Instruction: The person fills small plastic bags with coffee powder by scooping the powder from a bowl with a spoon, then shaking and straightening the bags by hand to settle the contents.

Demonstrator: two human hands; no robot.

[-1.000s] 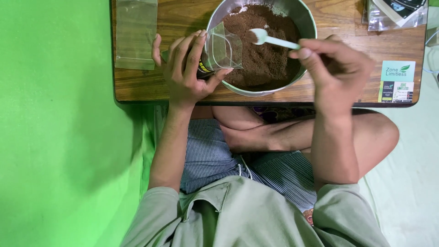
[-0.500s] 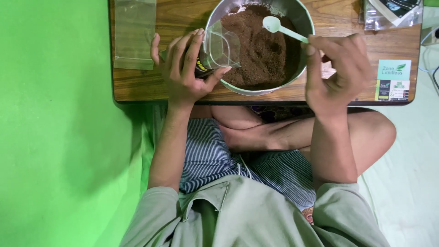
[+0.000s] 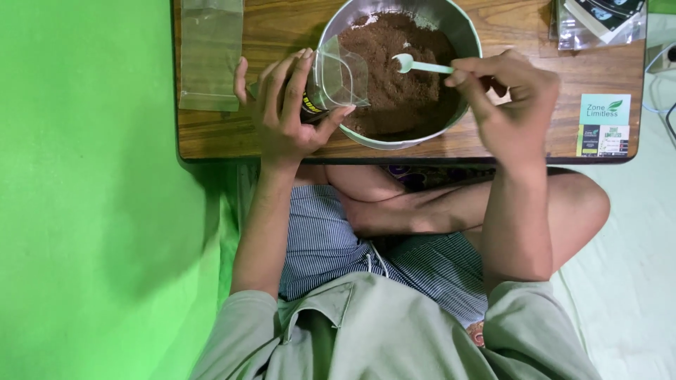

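From the head camera, looking straight down, one low wooden table (image 3: 282,137) stands across the person's crossed legs, and on it sits one round metal bowl (image 3: 466,42) filled with brown powder (image 3: 405,98). Two hands are at work, both belonging to the seated person. The left hand (image 3: 282,116) is clenched around one small clear pouch (image 3: 336,76) with a dark printed band at its lower end; the pouch is tilted, its open mouth leaning over the near left rim of the bowl, and the thumb and fingers wrap it from either side. The right hand (image 3: 510,105) pinches the handle of one small pale green spoon (image 3: 417,65), fingers closed on the handle's end, with the spoon's scoop resting on or just above the powder near the middle of the bowl; I cannot tell whether it touches. Off to the left of the table lies one flat empty clear bag (image 3: 210,56), well apart from the bowl. At the far right corner lie clear packets (image 3: 598,21) with dark contents, at least two stacked, the exact number unclear. Nearer the right edge lies one small printed card (image 3: 603,125), green and white. Under the table show striped shorts and a grey-green shirt.
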